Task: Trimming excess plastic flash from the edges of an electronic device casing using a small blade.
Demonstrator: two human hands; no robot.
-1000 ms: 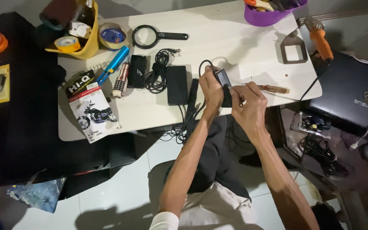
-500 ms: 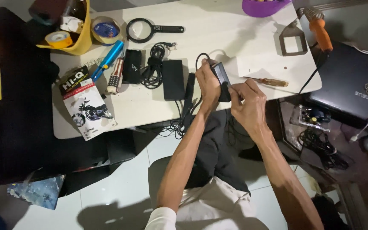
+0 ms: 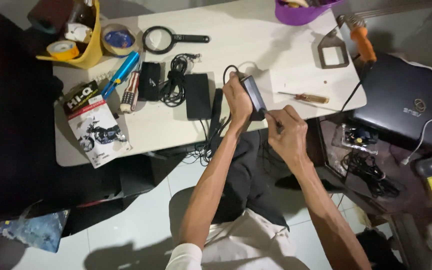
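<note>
Far left a yellow bin [image 3: 92, 54] holds tape rolls [image 3: 62, 49]; mid-table, left hand [image 3: 237, 97] grips a black adapter brick [image 3: 254, 95], long axis running far-to-near, at the near edge of the white table [image 3: 276, 45]; right hand [image 3: 288, 131], just right and nearer, pinches a thin tool at its near end; purple bowl [image 3: 301, 14] far right, contents unclear.

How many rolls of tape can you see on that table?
2: a yellow roll of tape in the yellow container, and a tan roll with a blue centre lying just right of it. More may be hidden inside the container.
</note>
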